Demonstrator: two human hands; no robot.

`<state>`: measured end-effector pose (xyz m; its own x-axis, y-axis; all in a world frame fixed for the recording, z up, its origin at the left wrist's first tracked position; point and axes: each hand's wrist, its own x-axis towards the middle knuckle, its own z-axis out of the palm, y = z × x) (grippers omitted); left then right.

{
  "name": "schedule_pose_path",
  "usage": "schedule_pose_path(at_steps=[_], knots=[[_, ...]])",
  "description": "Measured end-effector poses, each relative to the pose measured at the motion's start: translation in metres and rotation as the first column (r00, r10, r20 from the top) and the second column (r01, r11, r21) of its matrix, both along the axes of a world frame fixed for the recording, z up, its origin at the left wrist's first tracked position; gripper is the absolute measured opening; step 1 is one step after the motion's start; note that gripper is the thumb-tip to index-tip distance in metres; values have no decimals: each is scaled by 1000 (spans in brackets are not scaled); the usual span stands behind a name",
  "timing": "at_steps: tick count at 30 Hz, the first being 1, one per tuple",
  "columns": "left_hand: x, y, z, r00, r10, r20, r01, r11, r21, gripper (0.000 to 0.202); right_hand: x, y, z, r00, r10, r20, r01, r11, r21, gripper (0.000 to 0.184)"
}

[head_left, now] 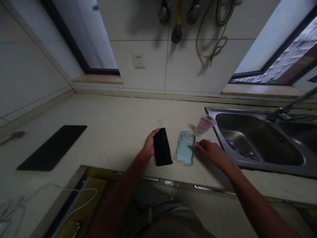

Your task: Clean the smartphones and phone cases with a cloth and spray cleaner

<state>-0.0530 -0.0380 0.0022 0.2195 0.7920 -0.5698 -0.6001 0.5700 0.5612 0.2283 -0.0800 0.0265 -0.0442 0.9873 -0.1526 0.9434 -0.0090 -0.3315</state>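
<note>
The left hand grasps a black glossy rectangular smartphone by its long left edge, fingers curled round the top corner, screen dark and facing up. The smartphone lies well to the left of the stainless steel sink, low over the pale speckled tabletop; whether it rests on the surface or is lifted slightly cannot be told.

Between the smartphone and the sink lies a pale blue flat rectangular case, blurred, so its detail is unclear. The right hand is released, fingers loosely spread, with the fingertips touching the case's edge on the sink side.

A white plastic bottle with a pink label lies tipped on its side just beside the sink's near-left corner, behind the case. A grey metal tap reaches over the sink from the right.

Far left of the sink, a black flat rectangular mat lies on the tabletop, and a white cable loops below the tabletop's front edge.
</note>
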Motion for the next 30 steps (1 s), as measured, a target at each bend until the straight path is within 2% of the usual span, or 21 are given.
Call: schedule_pose_path(at_steps=[4, 7, 9, 12, 15, 19, 21, 24, 27, 30], knots=[[-2, 0, -1, 1000, -31, 5, 31, 999, 10, 30, -13, 13, -6, 998, 32, 60, -29, 998, -53, 41], [-2, 1, 0, 1000, -2, 10, 1, 1000, 24, 31, -18, 19, -6, 997, 19, 73, -16, 999, -39, 29], [-1, 1, 0, 1000, 18, 6, -19, 999, 28, 30, -20, 21, -6, 1000, 17, 4, -17, 1000, -26, 22], [1, 2, -1, 1000, 24, -9, -24, 999, 36, 26, -23, 20, -7, 965, -13, -263, 5, 999, -34, 17], [3, 2, -5, 999, 39, -9, -38, 997, 65, 24, -28, 22, -10, 819, -40, -573, -9, 997, -83, 19], [4, 2, -12, 999, 46, -13, -44, 992, 117, 30, -40, 32, -13, 617, -30, -787, -112, 986, -126, 34], [5, 3, -14, 997, 72, -22, -68, 986, 150, 34, -47, 38, -12, 521, -41, -853, -161, 976, -146, 33], [7, 4, -14, 992, 123, -40, -116, 981, 157, 36, -57, 43, -10, 393, -128, -911, -202, 954, -222, 30], [9, 4, -12, 982, 178, -58, -164, 967, 193, 40, -67, 41, -10, 298, -256, -920, -238, 913, -331, 36], [11, 2, -9, 961, 265, -76, -234, 929, 286, 46, -76, 36, -12, 222, -311, -924, -271, 891, -365, 40]])
